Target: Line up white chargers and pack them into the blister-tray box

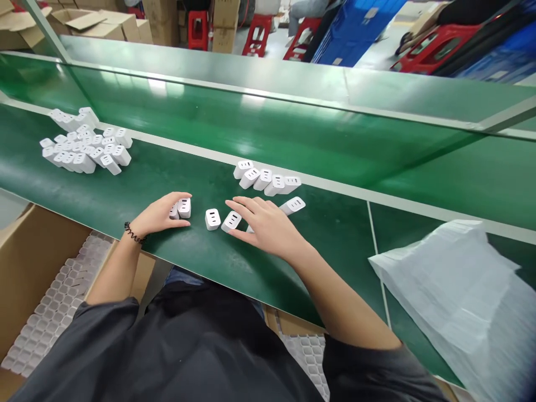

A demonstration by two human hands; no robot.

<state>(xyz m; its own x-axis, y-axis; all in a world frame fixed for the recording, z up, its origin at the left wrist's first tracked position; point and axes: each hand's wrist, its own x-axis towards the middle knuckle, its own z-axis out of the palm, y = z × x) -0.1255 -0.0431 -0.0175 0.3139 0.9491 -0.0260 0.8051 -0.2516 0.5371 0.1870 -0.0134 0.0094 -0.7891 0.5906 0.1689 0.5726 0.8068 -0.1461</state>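
The green table [268, 273] has its near edge just this side of both hands, with surface reaching from them to a white sheet [452, 296]. The left hand [159, 216] curls around 2 white chargers [184, 208], whether pinching I cannot tell; the right hand [268, 226] spreads around 1 round-cornered, dark-slotted charger [231, 221].

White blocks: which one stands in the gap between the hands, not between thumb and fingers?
The block just right of those cupped by the left hand. The next block rightward sits between thumb and fingers of the right hand.
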